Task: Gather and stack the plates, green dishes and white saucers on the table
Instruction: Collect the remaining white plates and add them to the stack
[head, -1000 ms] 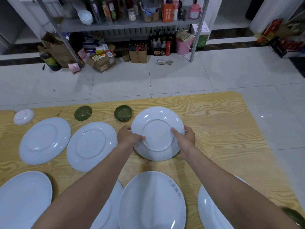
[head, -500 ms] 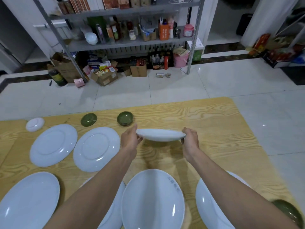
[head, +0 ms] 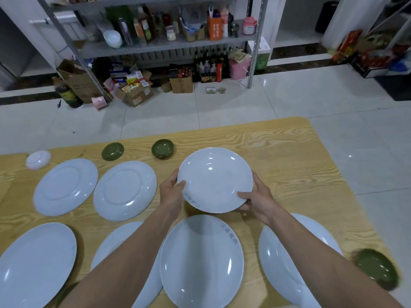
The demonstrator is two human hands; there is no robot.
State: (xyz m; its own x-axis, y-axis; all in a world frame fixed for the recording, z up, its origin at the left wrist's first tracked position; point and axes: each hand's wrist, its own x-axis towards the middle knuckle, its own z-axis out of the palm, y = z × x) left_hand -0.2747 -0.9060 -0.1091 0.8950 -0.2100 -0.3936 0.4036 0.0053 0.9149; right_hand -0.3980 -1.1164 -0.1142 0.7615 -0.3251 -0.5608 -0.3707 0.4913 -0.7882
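While the white plate (head: 214, 180) is held face up over the middle of the worktop (head: 300, 165), the left hand (head: 171, 192) grips its rim at 9 o'clock. The right hand (head: 259, 201) grips its rim at 4 o'clock, thumb on the upper face. Bare worktop runs from 12 to 3 o'clock of this plate, out to the far and right edges. An upright plate (head: 201, 261) lies near at 6 o'clock. Two inverted plates (head: 125, 190) lie at 9 o'clock. Along the far edge, at 10 to 11 o'clock, stand a white saucer (head: 38, 160), an inverted green dish (head: 112, 151) and an upright green dish (head: 162, 148).
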